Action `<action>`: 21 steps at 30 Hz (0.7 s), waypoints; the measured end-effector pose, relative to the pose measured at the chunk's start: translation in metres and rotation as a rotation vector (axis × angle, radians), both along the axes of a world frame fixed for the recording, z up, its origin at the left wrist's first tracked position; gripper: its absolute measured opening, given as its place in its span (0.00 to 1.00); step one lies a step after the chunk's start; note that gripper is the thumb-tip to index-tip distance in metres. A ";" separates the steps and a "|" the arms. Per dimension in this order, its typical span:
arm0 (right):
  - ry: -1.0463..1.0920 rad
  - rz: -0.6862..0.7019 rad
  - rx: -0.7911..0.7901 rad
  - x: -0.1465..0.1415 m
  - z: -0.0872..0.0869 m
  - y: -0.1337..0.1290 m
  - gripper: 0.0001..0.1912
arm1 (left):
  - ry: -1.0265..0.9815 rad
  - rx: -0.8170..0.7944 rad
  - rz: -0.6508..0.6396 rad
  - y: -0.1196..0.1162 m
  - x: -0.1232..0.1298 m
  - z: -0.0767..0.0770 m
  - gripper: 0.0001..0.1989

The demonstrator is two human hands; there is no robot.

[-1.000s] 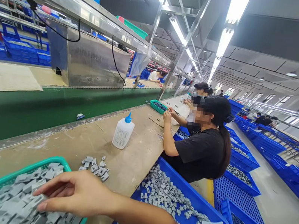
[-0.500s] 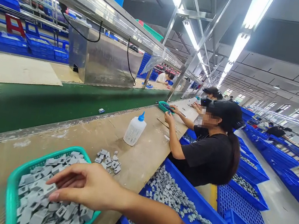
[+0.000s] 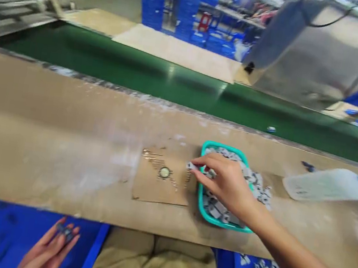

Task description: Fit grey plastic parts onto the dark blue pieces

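Pinches grey piece in right hand, just left of basket, by cardboard's right edge; holds dark parts in left hand, near left, well apart from grey piece.

Basket right of the cardboard, bottle apparently beyond, farther right.

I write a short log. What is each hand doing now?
Left hand: holding dark small parts.
Right hand: fingers pinching one grey piece.

Two hands, one basket, one bottle (grey pieces uncountable).
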State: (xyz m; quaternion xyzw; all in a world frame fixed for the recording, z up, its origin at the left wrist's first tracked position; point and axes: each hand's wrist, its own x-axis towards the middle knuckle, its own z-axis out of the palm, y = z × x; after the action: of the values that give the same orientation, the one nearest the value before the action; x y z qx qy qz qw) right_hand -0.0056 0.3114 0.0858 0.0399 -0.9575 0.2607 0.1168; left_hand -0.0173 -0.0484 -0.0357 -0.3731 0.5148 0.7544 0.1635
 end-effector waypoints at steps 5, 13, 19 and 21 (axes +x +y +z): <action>-0.028 0.172 0.284 -0.020 -0.021 -0.022 0.11 | -0.081 0.103 0.144 0.002 0.006 0.007 0.30; -0.204 0.251 0.447 -0.040 -0.039 -0.042 0.12 | -0.057 0.203 0.043 0.028 0.003 0.040 0.24; -0.209 0.033 0.087 -0.030 -0.025 -0.041 0.09 | 0.088 0.344 -0.182 0.080 0.000 0.049 0.17; -0.251 -0.106 -0.210 -0.021 -0.010 -0.043 0.10 | 0.147 0.383 -0.219 0.104 0.000 0.050 0.16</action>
State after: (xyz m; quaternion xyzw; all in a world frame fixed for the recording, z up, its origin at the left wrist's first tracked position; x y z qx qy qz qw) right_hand -0.0265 0.2686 0.0758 -0.0560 -0.9328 0.3557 0.0135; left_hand -0.0172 0.0555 0.0139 -0.2213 0.4101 0.8413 0.2741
